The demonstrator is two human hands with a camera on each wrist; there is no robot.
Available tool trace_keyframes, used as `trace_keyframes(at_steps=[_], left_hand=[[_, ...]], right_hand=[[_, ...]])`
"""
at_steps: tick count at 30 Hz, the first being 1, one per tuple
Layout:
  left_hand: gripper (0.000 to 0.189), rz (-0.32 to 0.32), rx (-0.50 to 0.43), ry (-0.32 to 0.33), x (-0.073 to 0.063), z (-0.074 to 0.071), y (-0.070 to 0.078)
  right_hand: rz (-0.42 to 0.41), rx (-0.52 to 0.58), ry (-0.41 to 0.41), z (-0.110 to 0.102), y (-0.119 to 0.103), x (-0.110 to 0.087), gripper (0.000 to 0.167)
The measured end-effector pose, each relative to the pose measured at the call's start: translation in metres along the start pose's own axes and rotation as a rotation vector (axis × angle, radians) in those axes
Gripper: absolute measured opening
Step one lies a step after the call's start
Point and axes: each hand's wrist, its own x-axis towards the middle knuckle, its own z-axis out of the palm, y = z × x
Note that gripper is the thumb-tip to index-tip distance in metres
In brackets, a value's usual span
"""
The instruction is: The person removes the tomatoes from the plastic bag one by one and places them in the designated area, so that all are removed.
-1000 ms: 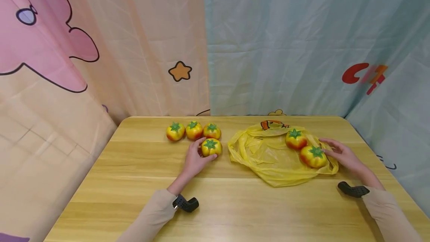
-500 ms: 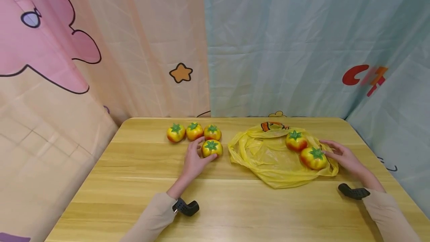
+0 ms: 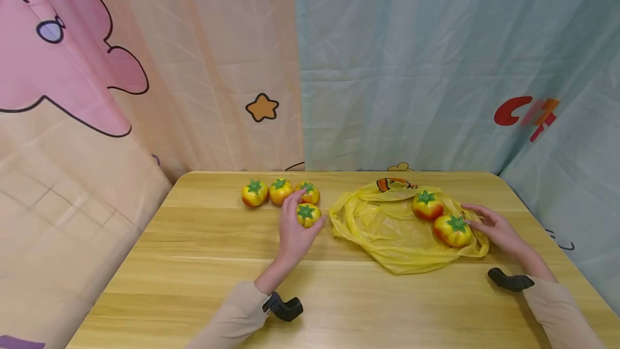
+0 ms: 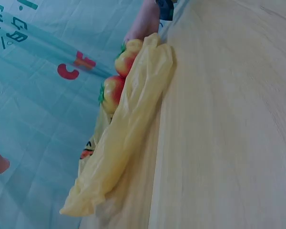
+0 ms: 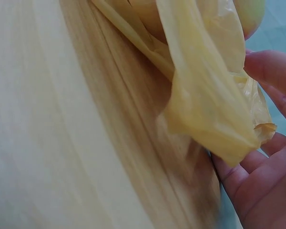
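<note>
Left hand (image 3: 294, 231) and held tomato (image 3: 308, 218) shifted right since the last frame

Head: left fingers curled round the tomato, mid-frame; leaf end up, roundish, no clear long axis. Three tomatoes (image 3: 254, 195) just up-frame. Yellow bag (image 3: 387, 228) right of centre, long axis roughly left-right; tomato pair (image 3: 452, 232) on its right part, right hand (image 3: 501, 235) beside. Probably a transfer to the bag; next move calls for clearing its left rim.

Left wrist: bag slants lower left to upper centre; held tomato not visible.

Right wrist: fingers parted around bag film, right edge; can't tell if pinching.
</note>
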Motion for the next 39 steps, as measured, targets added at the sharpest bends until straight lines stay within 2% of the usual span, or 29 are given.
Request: trace_keyframes(at_steps=[10, 20, 32, 39], left_hand=[[0.068, -0.008, -0.062, -0.09, -0.004, 0.036, 0.024], [0.068, -0.068, -0.082, -0.221, -0.006, 0.073, 0.042], [0.067, -0.096, -0.127, -0.31, -0.008, 0.118, 0.062], [0.066, -0.138, -0.156, -0.35, -0.009, 0.144, 0.069]], right_hand=[[0.02, 0.017, -0.003, 0.001, -0.002, 0.001, 0.045], [-0.026, 0.017, 0.023, 0.004, 0.0, 0.0, 0.043], [-0.023, 0.025, 0.026, 0.003, 0.001, 0.002, 0.042], [-0.006, 0.026, 0.025, 0.004, -0.001, 0.0, 0.043]])
